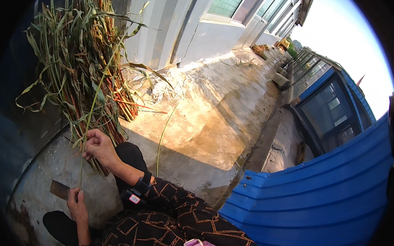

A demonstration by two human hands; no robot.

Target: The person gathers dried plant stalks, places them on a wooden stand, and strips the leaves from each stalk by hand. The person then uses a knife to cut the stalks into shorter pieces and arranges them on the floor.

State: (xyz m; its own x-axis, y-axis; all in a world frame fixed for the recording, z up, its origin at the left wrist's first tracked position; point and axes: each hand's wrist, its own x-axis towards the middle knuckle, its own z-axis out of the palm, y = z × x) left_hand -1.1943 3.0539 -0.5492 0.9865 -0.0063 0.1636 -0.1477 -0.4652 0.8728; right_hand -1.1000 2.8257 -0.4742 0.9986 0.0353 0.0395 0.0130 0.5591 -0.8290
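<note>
A long, thin green stalk [98, 89] runs upward from my left hand [77, 204], past my right hand [101, 148], across a large bundle of leafy stalks [78, 59]. My left thumb and fingers pinch its lower end. Higher up, the curled fingers of my right hand close on the same stalk. Right beside the left fingers is a flat brown rectangular piece [58, 189], which looks like a blade. Whether the left hand also grips that piece, I cannot tell. The bundle stands just beyond my right hand, with reddish stems and drying leaves.
A single green stalk [163, 137] lies on the concrete ground [197, 126] near my knee. Tangled white strips [170, 86] lie by the pale wall [209, 36]. Blue corrugated sheeting [305, 197] rises on the right, with a blue-framed glazed structure [331, 107] behind it.
</note>
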